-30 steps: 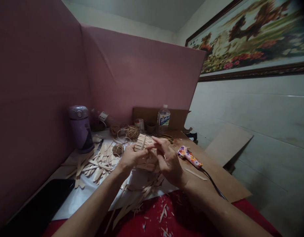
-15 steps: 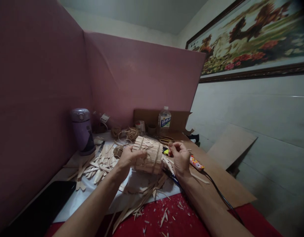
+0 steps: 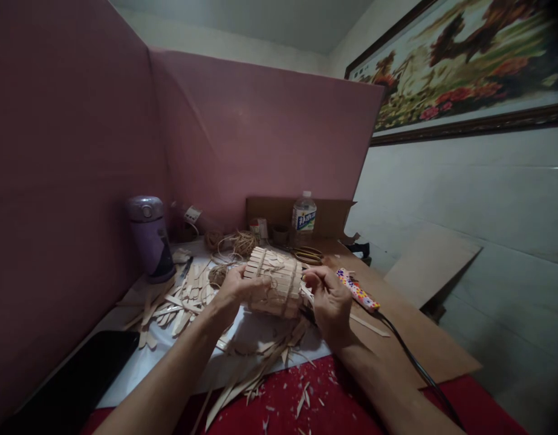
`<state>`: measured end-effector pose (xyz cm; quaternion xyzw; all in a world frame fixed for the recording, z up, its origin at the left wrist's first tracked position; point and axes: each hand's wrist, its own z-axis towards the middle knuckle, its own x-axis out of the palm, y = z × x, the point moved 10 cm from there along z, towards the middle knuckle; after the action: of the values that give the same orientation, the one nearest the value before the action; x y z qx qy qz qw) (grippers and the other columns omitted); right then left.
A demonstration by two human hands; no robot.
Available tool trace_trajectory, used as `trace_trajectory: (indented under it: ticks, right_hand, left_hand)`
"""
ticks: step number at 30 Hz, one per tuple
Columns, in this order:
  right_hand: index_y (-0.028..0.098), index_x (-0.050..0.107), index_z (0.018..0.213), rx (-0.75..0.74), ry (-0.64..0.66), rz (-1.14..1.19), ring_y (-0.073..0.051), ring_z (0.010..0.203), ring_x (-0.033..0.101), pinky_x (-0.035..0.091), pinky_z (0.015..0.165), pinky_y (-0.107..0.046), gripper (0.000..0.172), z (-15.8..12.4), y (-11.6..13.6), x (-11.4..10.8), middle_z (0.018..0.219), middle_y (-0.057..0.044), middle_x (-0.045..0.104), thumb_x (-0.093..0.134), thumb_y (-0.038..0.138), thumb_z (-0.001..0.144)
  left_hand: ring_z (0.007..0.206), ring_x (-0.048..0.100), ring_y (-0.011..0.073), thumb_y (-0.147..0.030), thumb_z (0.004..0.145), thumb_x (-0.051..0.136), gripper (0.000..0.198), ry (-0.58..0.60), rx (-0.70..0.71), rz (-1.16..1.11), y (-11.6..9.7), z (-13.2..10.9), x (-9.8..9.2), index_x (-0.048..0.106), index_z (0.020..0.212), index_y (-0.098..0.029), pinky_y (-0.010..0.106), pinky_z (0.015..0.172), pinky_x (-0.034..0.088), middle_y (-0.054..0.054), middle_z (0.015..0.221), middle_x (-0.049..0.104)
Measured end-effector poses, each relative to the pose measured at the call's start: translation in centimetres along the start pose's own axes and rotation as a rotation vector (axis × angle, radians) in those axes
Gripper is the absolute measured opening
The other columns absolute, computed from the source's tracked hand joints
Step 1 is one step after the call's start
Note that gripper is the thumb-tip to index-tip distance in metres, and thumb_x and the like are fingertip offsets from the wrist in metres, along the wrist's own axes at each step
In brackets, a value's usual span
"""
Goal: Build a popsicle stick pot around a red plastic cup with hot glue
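My left hand (image 3: 237, 290) grips a barrel-shaped cylinder of wooden craft sticks (image 3: 276, 296), thumb across its front. Two bands of twine circle the cylinder, which lies on its side with its right end toward my right hand (image 3: 330, 297). The fingers of that hand are pinched together at the cylinder's right rim. What sits between them is hidden or too small to name. Just beyond the right hand, a flower-patterned glue gun (image 3: 363, 295) lies on the cardboard.
Loose craft sticks (image 3: 194, 287) are heaped on the left. Behind stand a purple flask (image 3: 149, 241), a plastic bottle (image 3: 304, 214), twine balls (image 3: 245, 243) and scissors (image 3: 307, 255). A black cord (image 3: 408, 356) trails right. A dark flat device (image 3: 86, 374) lies front left. Shavings litter the red cloth (image 3: 279, 405).
My right hand has come slightly down and its fingers have closed in on the cylinder's rim. The yellow-and-black item near them is no longer visible. More of the glue gun shows.
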<state>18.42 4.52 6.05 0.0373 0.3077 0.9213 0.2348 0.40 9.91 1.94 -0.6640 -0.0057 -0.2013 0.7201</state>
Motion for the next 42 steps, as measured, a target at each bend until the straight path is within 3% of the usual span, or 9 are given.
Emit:
trace_trajectory:
  ticks: [3,6,11,14,19,23,30,37,42]
  right_hand:
    - [0.022,0.064,0.09,-0.281,0.08,-0.03,-0.019,0.084,0.059,0.047,0.078,-0.035,0.017,-0.8,3.9,0.6,0.085,-0.003,0.069,0.049,0.015,0.089]
    - [0.025,0.061,0.107,-0.404,0.212,-0.038,-0.02,0.097,0.055,0.046,0.086,-0.038,0.029,-1.5,6.0,1.8,0.103,-0.004,0.07,0.045,0.009,0.088]
    - [0.026,0.058,0.119,-0.464,0.335,-0.157,-0.022,0.106,0.053,0.045,0.089,-0.04,0.035,-2.2,6.4,3.4,0.111,-0.002,0.07,0.05,0.013,0.086]
    - [0.024,0.058,0.122,-0.574,0.318,-0.254,-0.023,0.107,0.053,0.045,0.089,-0.039,0.038,-2.6,7.0,3.6,0.111,-0.002,0.07,0.05,0.012,0.086]
    - [0.021,0.057,0.123,-0.75,0.306,-0.422,-0.024,0.109,0.054,0.041,0.091,-0.039,0.039,-3.5,8.1,3.9,0.111,-0.003,0.071,0.048,0.011,0.087]
    - [0.019,0.058,0.121,-0.773,0.308,-0.454,-0.024,0.107,0.054,0.041,0.091,-0.038,0.036,-3.8,8.4,4.0,0.112,-0.003,0.071,0.046,0.011,0.087]
    - [0.021,0.057,0.122,-0.775,0.279,-0.473,-0.023,0.104,0.057,0.042,0.091,-0.038,0.036,-3.9,8.6,3.9,0.11,-0.002,0.072,0.045,0.015,0.09]
    - [0.02,0.058,0.12,-0.778,0.262,-0.461,-0.022,0.104,0.057,0.043,0.091,-0.037,0.033,-3.9,9.1,3.8,0.109,-0.003,0.072,0.044,0.014,0.091]
    - [0.023,0.055,0.126,-0.749,0.28,-0.431,-0.023,0.104,0.058,0.043,0.09,-0.038,0.039,-3.8,8.9,3.8,0.109,-0.003,0.072,0.046,0.014,0.089]
  left_hand:
    - [0.065,0.067,0.0182,-0.025,0.054,0.081,0.041,-0.016,0.005,0.011,0.1,0.1,-0.1,0.073,0.091,-0.01,0.027,0.064,0.052,0.009,0.079,0.075]
    - [0.066,0.067,0.0184,-0.025,0.052,0.081,0.038,-0.032,0.005,0.016,0.3,0.2,-0.2,0.073,0.087,-0.01,0.028,0.065,0.052,0.009,0.079,0.075]
    - [0.064,0.066,0.0181,-0.025,0.049,0.083,0.038,-0.083,0.009,0.017,0.4,0.3,-0.6,0.073,0.083,-0.012,0.028,0.064,0.051,0.008,0.079,0.075]
    - [0.065,0.067,0.0197,-0.025,0.047,0.083,0.04,-0.101,0.004,0.023,0.4,0.2,-0.8,0.072,0.083,-0.012,0.03,0.067,0.052,0.009,0.079,0.075]
    - [0.066,0.065,0.0187,-0.024,0.053,0.079,0.033,-0.02,0.031,0.004,-0.1,0.0,0.2,0.071,0.082,-0.011,0.029,0.068,0.05,0.006,0.075,0.072]
    - [0.054,0.058,0.0137,-0.034,0.06,0.076,0.025,-0.105,-0.004,0.029,0.2,-0.1,-0.3,0.067,0.069,-0.012,0.025,0.056,0.045,0.002,0.062,0.066]
    - [0.054,0.055,0.0118,-0.034,0.058,0.078,0.027,-0.195,0.03,0.102,0.0,-0.2,-0.9,0.063,0.063,-0.013,0.023,0.055,0.042,0.0,0.059,0.063]
    - [0.055,0.058,0.013,-0.034,0.057,0.08,0.027,-0.167,0.029,0.1,-0.1,-0.3,-0.5,0.068,0.068,-0.012,0.024,0.056,0.044,0.002,0.062,0.067]
    - [0.052,0.057,0.0124,-0.033,0.053,0.081,0.026,-0.22,0.034,0.095,0.1,-0.1,-1.1,0.068,0.064,-0.013,0.023,0.053,0.043,0.002,0.059,0.067]
